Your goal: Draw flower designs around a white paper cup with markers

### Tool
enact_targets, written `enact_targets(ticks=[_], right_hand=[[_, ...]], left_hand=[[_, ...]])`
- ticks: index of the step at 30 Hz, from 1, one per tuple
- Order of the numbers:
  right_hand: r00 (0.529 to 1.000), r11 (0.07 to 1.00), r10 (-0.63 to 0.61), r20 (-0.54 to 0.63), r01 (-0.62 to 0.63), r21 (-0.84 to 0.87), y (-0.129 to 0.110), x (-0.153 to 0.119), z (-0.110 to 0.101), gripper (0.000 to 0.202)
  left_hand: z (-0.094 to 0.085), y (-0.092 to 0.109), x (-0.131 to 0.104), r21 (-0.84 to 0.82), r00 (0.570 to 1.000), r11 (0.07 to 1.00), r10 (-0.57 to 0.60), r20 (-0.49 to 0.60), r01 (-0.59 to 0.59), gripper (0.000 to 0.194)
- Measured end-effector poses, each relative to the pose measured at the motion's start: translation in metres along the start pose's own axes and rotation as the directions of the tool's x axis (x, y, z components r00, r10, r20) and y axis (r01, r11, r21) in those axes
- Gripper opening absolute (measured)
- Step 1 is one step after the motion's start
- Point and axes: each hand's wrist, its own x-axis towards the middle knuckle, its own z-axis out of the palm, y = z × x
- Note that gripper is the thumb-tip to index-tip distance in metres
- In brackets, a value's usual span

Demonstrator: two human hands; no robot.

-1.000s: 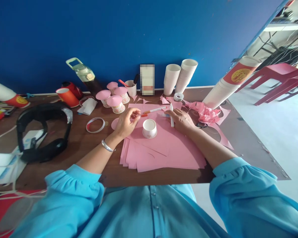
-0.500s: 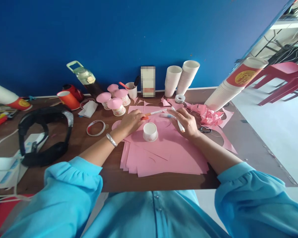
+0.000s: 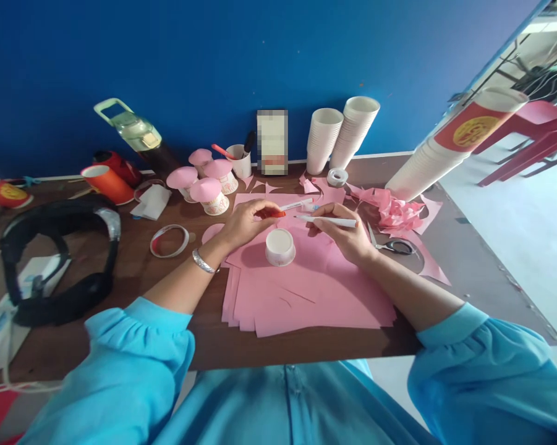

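One small orange-red cap is pinched in the left hand's (image 3: 246,225) fingers (image 3: 266,206), the right hand (image 3: 347,236) grasps a slim white pen (image 3: 337,220), and a short white paper cup (image 3: 279,248) stands on pink paper sheets (image 3: 301,306)

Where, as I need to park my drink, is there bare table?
Bare table: right of the pink scraps, and between black headband, white ring and left forearm. Crowded: along the blue wall, with bottle, pink-topped cups, cup stacks.

Before you, a cup (image 3: 279,248) on paper sheets (image 3: 301,309), a ring (image 3: 184,242) to its left, scissors (image 3: 389,246) to its right, cup stacks (image 3: 323,141) behind it
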Motion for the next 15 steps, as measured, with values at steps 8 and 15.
enact_targets(ticks=[8,15], right_hand=[[0.993,0.999,0.041,0.11,-0.042,0.01,0.003,-0.001,0.001,0.045],[0.99,0.999,0.052,0.134,-0.053,0.008,0.009,0.0,0.001,0.05]], left_hand=[[0.007,0.003,-0.003,0.002,0.999,1.0,-0.002,0.041,0.002,0.023],[0.012,0.001,-0.004,-0.099,0.998,0.995,-0.019,0.059,0.025,0.029]])
